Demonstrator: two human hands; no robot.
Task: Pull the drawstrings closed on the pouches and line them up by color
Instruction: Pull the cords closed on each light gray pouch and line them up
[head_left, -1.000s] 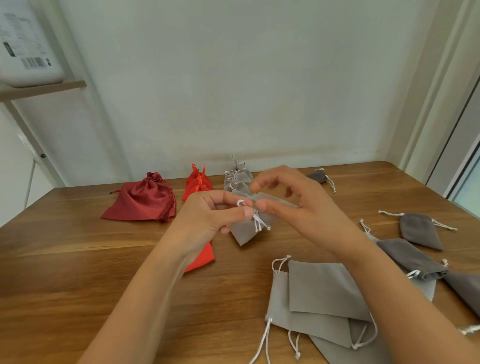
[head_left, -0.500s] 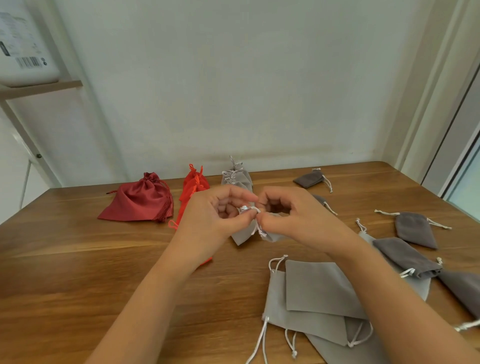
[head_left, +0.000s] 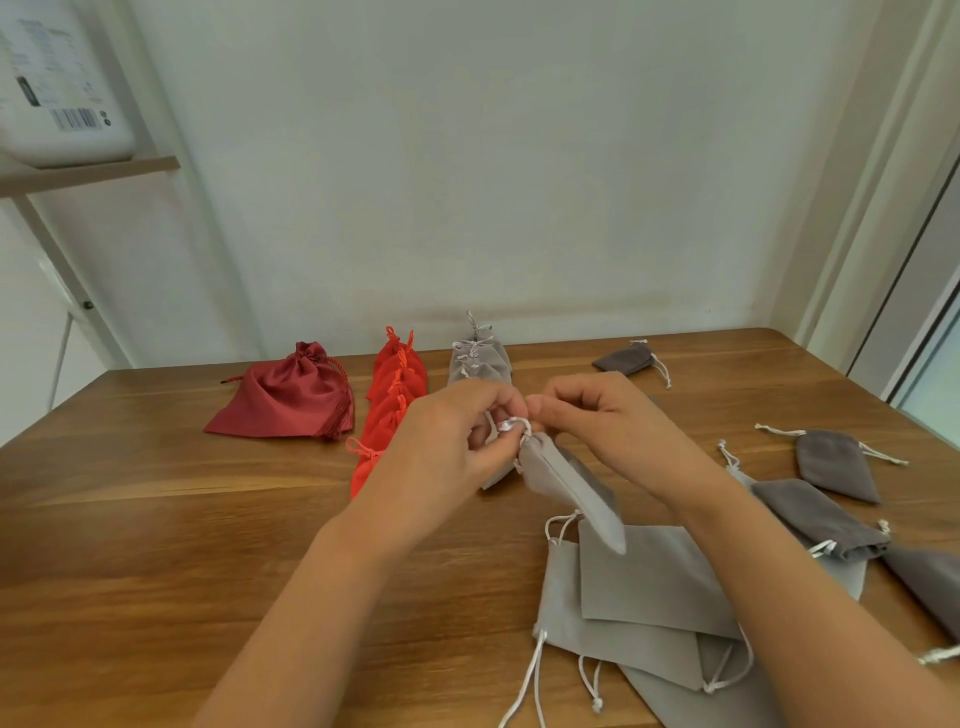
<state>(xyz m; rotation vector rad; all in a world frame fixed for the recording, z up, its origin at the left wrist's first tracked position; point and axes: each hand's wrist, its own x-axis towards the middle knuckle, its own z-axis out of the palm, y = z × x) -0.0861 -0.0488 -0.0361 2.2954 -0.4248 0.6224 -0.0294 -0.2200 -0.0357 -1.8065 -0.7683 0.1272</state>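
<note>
Hands drawn together: left hand (head_left: 441, 444) and right hand (head_left: 613, 426) now pinch white drawstring (head_left: 511, 425). Light grey pouch (head_left: 571, 493) mouth cinched, body now trailing toward 5 o'clock.

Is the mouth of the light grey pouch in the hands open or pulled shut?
Pulled shut: the light grey pouch narrows to a gathered neck at the white cord, pinched by left hand and right hand.

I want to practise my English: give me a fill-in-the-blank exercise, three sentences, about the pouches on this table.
1. The left hand and right hand pinch the held pouch, whose cloth is light ____.
2. The dark red pouch lies to the ____ of the orange-red row.
3. The flat pouches nearest the camera have ____ cords.
Missing words: grey; left; white.
</note>
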